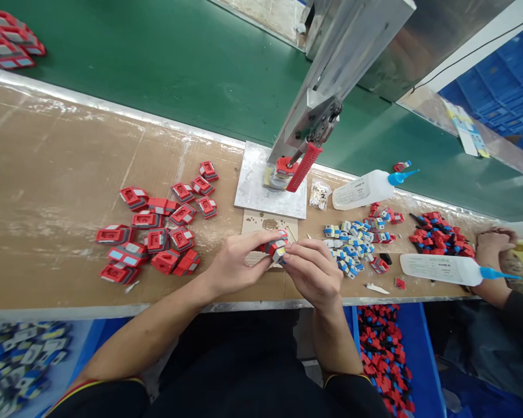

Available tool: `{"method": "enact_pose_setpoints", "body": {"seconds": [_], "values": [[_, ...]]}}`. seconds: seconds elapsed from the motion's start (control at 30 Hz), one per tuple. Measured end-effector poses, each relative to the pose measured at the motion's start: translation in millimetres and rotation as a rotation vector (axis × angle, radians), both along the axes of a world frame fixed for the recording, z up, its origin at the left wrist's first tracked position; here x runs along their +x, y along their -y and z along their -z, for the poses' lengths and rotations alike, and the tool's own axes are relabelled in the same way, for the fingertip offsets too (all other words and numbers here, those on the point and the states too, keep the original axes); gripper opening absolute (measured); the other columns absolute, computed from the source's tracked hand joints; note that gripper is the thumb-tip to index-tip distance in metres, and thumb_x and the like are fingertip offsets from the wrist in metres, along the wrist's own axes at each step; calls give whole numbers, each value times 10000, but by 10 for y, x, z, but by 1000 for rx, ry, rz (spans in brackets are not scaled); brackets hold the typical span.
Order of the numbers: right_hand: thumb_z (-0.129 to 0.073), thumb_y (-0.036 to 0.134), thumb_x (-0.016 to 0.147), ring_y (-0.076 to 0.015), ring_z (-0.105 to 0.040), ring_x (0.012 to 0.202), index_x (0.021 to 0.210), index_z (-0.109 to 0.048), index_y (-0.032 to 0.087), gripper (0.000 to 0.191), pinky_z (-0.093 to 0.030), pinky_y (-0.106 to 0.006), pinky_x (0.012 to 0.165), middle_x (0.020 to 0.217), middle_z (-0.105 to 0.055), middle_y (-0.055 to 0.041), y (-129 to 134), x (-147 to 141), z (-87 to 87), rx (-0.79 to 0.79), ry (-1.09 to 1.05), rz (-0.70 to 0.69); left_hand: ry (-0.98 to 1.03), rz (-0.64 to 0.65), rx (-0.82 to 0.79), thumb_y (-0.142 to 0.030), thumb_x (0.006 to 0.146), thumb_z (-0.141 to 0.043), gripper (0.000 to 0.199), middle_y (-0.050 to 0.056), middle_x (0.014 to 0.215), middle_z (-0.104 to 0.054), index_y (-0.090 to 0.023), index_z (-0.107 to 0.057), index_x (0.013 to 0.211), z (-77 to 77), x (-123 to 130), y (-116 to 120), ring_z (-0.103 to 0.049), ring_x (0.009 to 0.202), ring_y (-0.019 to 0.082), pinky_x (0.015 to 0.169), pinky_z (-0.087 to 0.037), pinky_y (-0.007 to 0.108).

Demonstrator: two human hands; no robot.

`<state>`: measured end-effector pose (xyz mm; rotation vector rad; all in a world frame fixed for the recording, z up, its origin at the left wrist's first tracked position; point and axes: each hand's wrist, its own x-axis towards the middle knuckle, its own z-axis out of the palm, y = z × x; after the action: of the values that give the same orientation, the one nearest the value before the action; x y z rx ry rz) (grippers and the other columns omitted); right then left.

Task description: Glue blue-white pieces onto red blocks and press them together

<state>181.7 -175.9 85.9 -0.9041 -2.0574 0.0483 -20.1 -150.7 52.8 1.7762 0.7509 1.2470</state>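
Note:
Both hands meet over the bench just below the metal base plate (257, 194). My left hand (239, 261) is closed on a small red and grey toy part (268, 248) from the left. Against its right end, the fingers of my right hand (311, 270) pinch a small white, yellow and blue piece (279, 253), which touches the red part. A stained card (268, 223) lies under the hands. Above it, a clamp with a red handle (304, 167) stands over the plate, with a red part (284, 166) beneath it.
Red parts (157, 239) lie at left, blue-white pieces (351, 244) and a red-black pile (440, 235) at right. Two glue bottles (361, 190) and a knife (377, 288) lie nearby. Blue bins (422, 348) flank the lap. Another person's hands (494, 244) rest at far right.

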Motion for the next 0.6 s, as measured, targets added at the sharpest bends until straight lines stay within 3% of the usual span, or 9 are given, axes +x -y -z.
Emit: {"method": "enact_pose_setpoints", "body": {"seconds": [0.13, 0.27, 0.37, 0.47, 0.53, 0.6], "values": [[-793, 67, 882, -226, -755, 967, 1427, -671, 333, 619, -689, -398, 793, 1071, -857, -42, 22, 24, 21, 5, 43, -46, 85, 69, 41, -277, 803, -894, 643, 148, 1336, -765, -215, -676, 1404, -19, -31, -22, -773, 1189, 284, 1015, -650, 352], [-813, 80, 871, -225, -752, 973, 1422, -671, 334, 623, -693, -372, 782, 1113, -846, -41, 25, 34, 82, 33, 82, -111, 124, 3, 67, -256, 853, -876, 463, 140, 1262, -798, -225, -736, 1294, 20, -44, -27, -784, 1172, 275, 1036, -646, 362], [-820, 284, 907, -251, -765, 1014, 1482, -589, 389, 629, -698, -411, 795, 1197, -802, -65, 17, 35, 146, 44, -70, -54, 202, 36, 106, -322, 841, -900, 598, 137, 1274, -794, -253, -679, 1393, 53, -47, 6, -789, 1160, 271, 1036, -646, 342], [-722, 681, 881, -313, -721, 1254, 1627, -395, 326, 888, -687, -465, 926, 1435, -679, -157, -2, 44, 167, -232, -235, -73, 262, 75, 103, -402, 828, -906, 786, 141, 1336, -768, -287, -561, 1524, 80, -49, 46, -784, 1174, 266, 1028, -647, 321], [-660, 712, 903, -310, -706, 1305, 1625, -410, 292, 872, -657, -463, 1021, 1462, -672, -168, -18, 47, 148, -421, -254, -182, 279, 109, 108, -394, 837, -902, 815, 139, 1344, -764, -290, -526, 1552, 91, -52, 59, -773, 1199, 267, 1042, -640, 320], [-662, 621, 951, -284, -732, 1269, 1569, -502, 314, 708, -639, -445, 1063, 1397, -727, -132, -31, 37, 117, -463, -248, -252, 274, 123, 117, -360, 831, -910, 806, 139, 1327, -771, -278, -536, 1540, 92, -58, 58, -777, 1190, 269, 1040, -640, 319]]}}
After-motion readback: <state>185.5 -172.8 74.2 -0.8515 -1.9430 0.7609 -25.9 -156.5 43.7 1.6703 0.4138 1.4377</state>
